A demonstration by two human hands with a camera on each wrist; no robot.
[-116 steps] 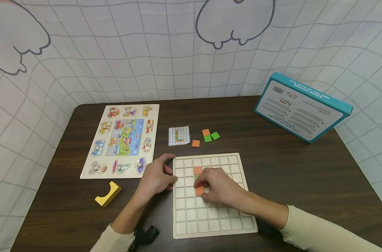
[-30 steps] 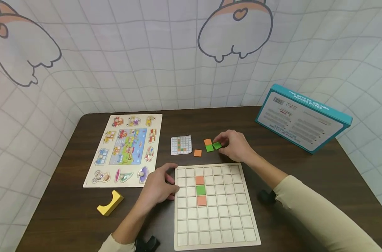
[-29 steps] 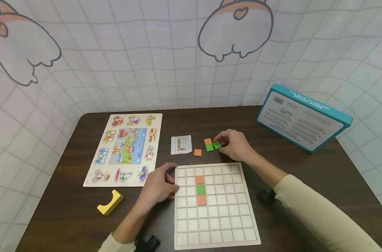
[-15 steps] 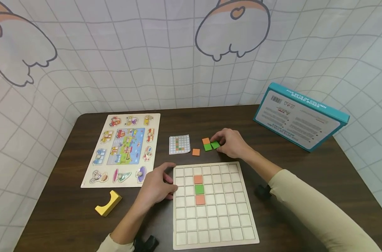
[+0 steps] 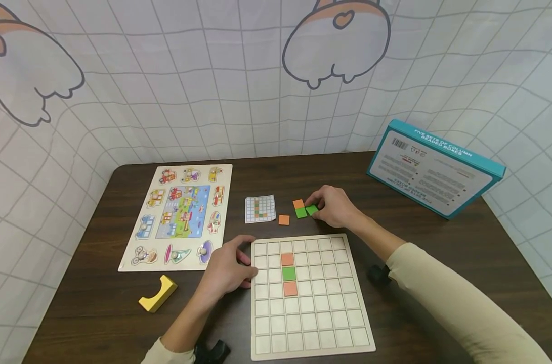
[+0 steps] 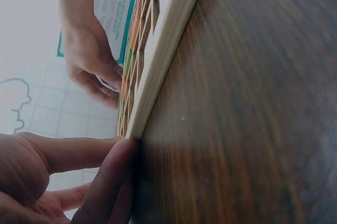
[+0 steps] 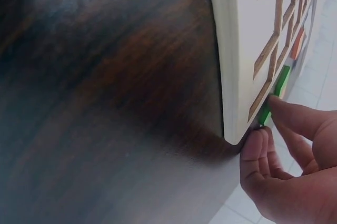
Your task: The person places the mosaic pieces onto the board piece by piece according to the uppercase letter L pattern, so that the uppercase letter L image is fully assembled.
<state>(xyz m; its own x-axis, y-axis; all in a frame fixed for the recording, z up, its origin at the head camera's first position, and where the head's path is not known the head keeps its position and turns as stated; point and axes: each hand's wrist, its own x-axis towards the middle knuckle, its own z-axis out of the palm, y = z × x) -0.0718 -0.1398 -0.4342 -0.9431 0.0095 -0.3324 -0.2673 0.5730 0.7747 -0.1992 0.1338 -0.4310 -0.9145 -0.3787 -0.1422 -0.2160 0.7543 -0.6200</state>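
Note:
In the head view, a pale wooden grid board point(image 5: 321, 318) lies in front of the person. One column holds an orange tile point(image 5: 287, 259), a green tile point(image 5: 289, 273) and another orange tile point(image 5: 290, 288). My left hand point(image 5: 225, 268) rests its fingertips against the board's left edge, as the left wrist view also shows. Beyond the board, my right hand point(image 5: 335, 208) pinches a loose green tile point(image 5: 311, 210) between thumb and fingers, low over the table. Beside it lie an orange tile point(image 5: 298, 203), a green tile point(image 5: 300, 213) and a separate orange tile point(image 5: 284, 220).
A small card with a coloured grid pattern point(image 5: 259, 209) lies behind the board. To the left are a vehicle peg puzzle point(image 5: 141, 250) and a yellow arched block point(image 5: 159, 294). A teal-and-white box point(image 5: 432, 169) leans at the back right.
My right hand has left the lower orange tile on the board and moved back to the loose green tile. Over the last second it has hardly moved. My left hand stays at the board's edge.

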